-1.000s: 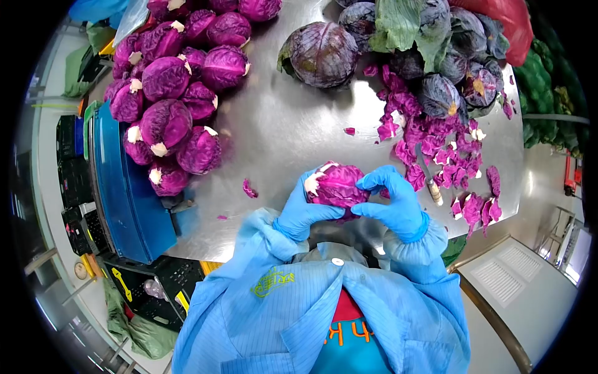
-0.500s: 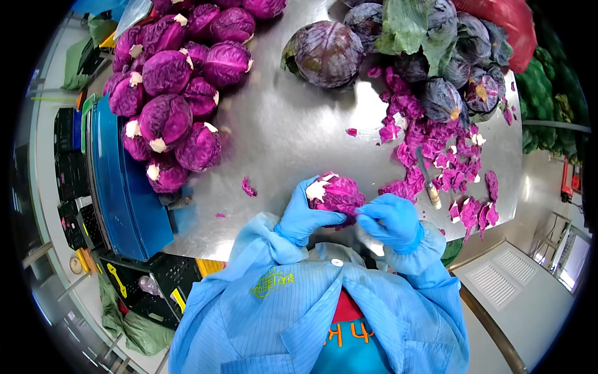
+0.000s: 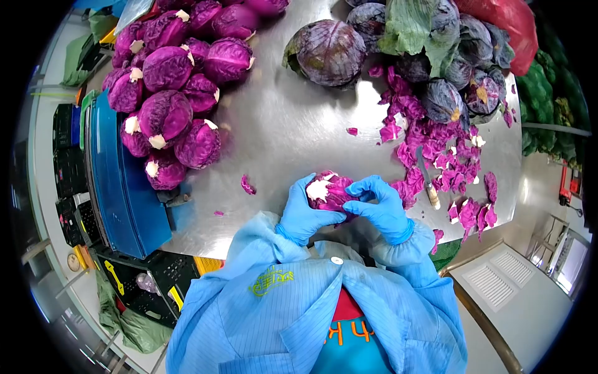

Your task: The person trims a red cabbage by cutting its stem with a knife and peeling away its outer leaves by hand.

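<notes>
Close to my body, above the near edge of the metal table, is a small red cabbage (image 3: 330,189) with a white cut stem end facing up and left. My left hand (image 3: 305,212), in a blue glove, wraps its left side, thumb along the near side. On the right side, the bent fingers and thumb of my right hand (image 3: 381,209), also gloved, press against the outer leaves. Whether a loose leaf is pinched there I cannot tell. A knife (image 3: 431,192) with a wooden handle lies to the right among purple leaf scraps (image 3: 441,149).
Trimmed red cabbages (image 3: 167,118) are piled at the left, next to blue crates (image 3: 128,187). Darker untrimmed cabbages (image 3: 330,53) lie at the back right by a red sack (image 3: 504,31). Black crates (image 3: 146,283) stand below the table's left side.
My right hand has come up and leftward, from the cabbage's lower right onto its right side, fingers now spread further over it. A leaf scrap now shows by my right sleeve.
</notes>
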Available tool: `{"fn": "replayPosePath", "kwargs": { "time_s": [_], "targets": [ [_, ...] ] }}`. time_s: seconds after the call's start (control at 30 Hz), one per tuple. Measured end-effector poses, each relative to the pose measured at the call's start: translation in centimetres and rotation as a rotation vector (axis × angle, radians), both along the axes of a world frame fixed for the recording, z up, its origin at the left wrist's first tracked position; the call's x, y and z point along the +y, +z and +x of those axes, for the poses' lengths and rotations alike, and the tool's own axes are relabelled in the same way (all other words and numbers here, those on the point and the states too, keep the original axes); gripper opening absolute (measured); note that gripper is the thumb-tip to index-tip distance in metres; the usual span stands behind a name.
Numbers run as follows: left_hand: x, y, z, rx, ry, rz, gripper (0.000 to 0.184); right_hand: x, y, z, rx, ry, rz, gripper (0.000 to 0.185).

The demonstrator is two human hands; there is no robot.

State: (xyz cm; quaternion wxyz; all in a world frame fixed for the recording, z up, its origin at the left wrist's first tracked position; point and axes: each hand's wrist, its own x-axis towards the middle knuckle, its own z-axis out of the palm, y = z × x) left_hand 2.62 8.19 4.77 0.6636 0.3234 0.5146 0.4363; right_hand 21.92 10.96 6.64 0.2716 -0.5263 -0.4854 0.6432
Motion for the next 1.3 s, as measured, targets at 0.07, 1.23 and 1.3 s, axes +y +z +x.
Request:
{"fn": "replayPosePath", "kwargs": {
  "time_s": [0.07,1.23,1.3],
  "targets": [
    [-1.0,-1.7,0.2,0.153,0.054,-0.004,0.068,0.2,0.0,0.3,0.039,0.016,-0.056,0.032],
    [2.1,3.2,-2.5,-0.099,-0.055,0.102,0.087,0.4,1.5,-1.1,0.579,-0.361,0.006,0.112],
    [2.5,3.2,-2.8,0.064,-0.083,0.149,0.073,0.4,1.4,-1.2,0.570,-0.351,0.010,0.110]
  ]
}}
